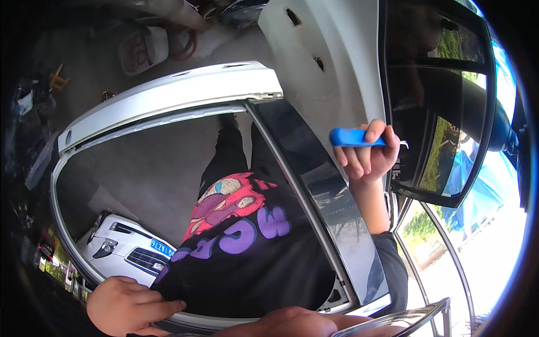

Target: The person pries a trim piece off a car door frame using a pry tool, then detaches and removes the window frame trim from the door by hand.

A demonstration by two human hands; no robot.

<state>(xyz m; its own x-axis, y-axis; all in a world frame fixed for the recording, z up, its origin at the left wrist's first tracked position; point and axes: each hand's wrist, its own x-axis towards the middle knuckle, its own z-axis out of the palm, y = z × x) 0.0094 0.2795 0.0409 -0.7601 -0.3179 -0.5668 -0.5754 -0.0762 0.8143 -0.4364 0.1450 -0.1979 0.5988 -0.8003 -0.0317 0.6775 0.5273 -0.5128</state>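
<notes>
A white car door with an open window frame (185, 84) fills the middle; a dark shirt with a pink and purple print shows through its opening. My right hand (368, 150) is raised beside the dark glossy pillar (331, 191). Its fingers are wrapped round a blue handle (351, 137), and a small pale hooked tip shows past the fingers. At the lower left my left hand (132, 306) lies at the bottom edge of the frame with bent fingers gripping it. Its fingertips are partly hidden.
Bare skin (286, 323) shows at the bottom edge; whose it is I cannot tell. Beyond the frame is a white car (126, 247) with a blue plate. A pale panel (314, 62) and dark glazed door (438, 73) stand right. A whitish container (143, 50) lies on the floor.
</notes>
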